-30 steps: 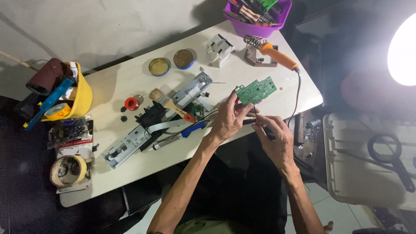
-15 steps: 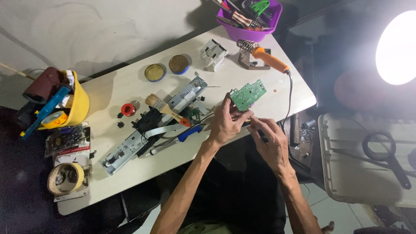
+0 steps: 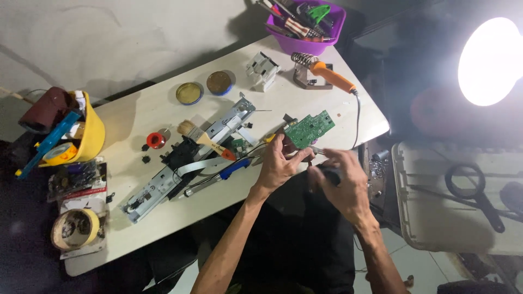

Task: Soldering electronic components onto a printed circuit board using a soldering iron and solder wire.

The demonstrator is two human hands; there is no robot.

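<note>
My left hand (image 3: 280, 165) pinches the near edge of a green circuit board (image 3: 310, 128) and holds it tilted just above the white table (image 3: 136, 114). My right hand (image 3: 342, 184) is closed around a dark tool whose thin tip points at the board's lower edge. Just left of my left hand lie a blue-handled screwdriver (image 3: 218, 177), a paintbrush (image 3: 204, 139) and a long metal drive frame (image 3: 182, 160) with a grey ribbon cable.
An orange soldering iron (image 3: 329, 76) rests in its coil stand at the back right, beside a purple tool tub (image 3: 305, 24). Two round tins (image 3: 204, 88), a white plug block (image 3: 262, 69), a red spool (image 3: 156, 140), a yellow tub (image 3: 81, 133) and tape roll (image 3: 75, 228) sit around. Bright lamp (image 3: 490, 60) at right.
My view has shifted a little. Both hands have drawn closer together at the board, and my right hand has brought the tool tip up to the board's edge.
</note>
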